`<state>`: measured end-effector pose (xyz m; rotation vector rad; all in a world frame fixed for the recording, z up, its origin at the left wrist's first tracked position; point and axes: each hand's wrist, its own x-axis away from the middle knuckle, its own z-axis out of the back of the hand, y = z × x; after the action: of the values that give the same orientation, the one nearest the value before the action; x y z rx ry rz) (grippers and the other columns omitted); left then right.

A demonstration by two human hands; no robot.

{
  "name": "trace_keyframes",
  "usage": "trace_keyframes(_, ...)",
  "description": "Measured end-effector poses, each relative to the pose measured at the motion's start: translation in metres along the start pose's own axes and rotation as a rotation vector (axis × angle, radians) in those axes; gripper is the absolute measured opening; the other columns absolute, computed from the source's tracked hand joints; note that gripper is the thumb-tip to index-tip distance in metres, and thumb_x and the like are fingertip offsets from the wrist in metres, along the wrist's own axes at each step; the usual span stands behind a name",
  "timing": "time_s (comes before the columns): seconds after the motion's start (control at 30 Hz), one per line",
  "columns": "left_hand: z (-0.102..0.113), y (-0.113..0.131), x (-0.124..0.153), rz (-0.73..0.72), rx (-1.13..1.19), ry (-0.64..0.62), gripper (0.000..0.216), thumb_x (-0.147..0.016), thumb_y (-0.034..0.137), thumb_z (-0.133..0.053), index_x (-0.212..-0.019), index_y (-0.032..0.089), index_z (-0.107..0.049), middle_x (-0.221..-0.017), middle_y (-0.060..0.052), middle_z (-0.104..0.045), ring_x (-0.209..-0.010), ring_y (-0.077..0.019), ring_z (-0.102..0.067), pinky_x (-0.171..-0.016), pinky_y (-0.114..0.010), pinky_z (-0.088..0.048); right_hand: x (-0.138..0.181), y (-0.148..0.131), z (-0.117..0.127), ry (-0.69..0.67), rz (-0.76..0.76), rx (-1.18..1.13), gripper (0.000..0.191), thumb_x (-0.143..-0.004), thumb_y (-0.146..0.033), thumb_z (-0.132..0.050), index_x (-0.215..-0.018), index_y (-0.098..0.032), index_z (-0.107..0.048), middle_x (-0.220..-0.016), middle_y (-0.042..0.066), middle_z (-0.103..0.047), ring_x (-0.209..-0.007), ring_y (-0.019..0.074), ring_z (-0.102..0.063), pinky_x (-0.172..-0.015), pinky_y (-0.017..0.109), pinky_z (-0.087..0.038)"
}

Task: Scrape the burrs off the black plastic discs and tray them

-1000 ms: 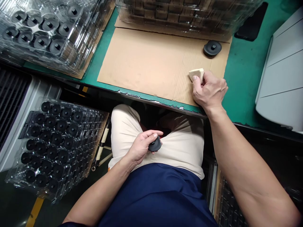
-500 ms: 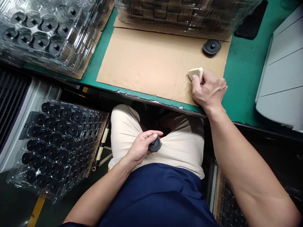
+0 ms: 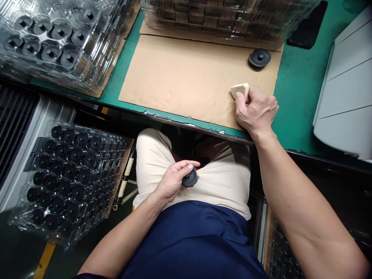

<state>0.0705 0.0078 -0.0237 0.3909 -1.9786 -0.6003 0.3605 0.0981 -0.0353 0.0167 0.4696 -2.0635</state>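
Note:
My left hand is above my lap in beige trousers, its fingers and thumb shut on a dark grey round rubber part. My right hand rests on a brown cardboard sheet and grips a cream sponge, whose top shows above my fingers. A black disc-shaped part with a central hole lies on the cardboard's far right corner, a short way beyond the sponge.
Stacked clear plastic trays of black parts stand at the far left of the green bench mat, with more behind the cardboard. A filled tray sits low on my left. A white machine housing stands right.

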Motion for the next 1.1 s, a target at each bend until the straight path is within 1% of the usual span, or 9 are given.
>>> trace_keyframes(0.3,0.0014,-0.0012,-0.0012,0.008,-0.008,-0.002,0.044,-0.083,0.047,-0.079,-0.111,0.013,-0.075,-0.075,-0.006,-0.071,-0.053,-0.0107,-0.056,-0.040,-0.019,-0.036,0.0003,0.0007,-0.0007,0.030,0.015,-0.002,0.034,-0.095,-0.050,-0.052,-0.090,-0.021,-0.068,-0.082,0.012,-0.068,-0.080,0.0286,-0.061,-0.070,0.039,-0.036)
trace_keyframes(0.9,0.0016,-0.0011,-0.0014,0.006,-0.016,-0.005,0.045,-0.084,0.048,-0.078,-0.112,0.013,-0.075,-0.077,-0.006,-0.072,-0.056,-0.0113,-0.057,-0.042,-0.020,-0.037,0.0000,0.0012,-0.0010,0.008,0.003,-0.003,0.036,-0.095,-0.052,-0.052,-0.092,-0.021,-0.069,-0.084,0.013,-0.068,-0.084,0.0311,-0.062,-0.073,0.041,-0.037)
trace_keyframes(1.1,0.0018,-0.0007,-0.0013,0.003,-0.019,-0.007,0.046,-0.084,0.049,-0.078,-0.113,0.013,-0.075,-0.077,-0.006,-0.071,-0.056,-0.0113,-0.057,-0.042,-0.020,-0.036,0.0003,0.0011,0.0000,0.021,0.009,0.009,0.035,-0.095,-0.051,-0.052,-0.092,-0.022,-0.070,-0.084,0.013,-0.069,-0.082,0.0296,-0.061,-0.069,0.038,-0.036)
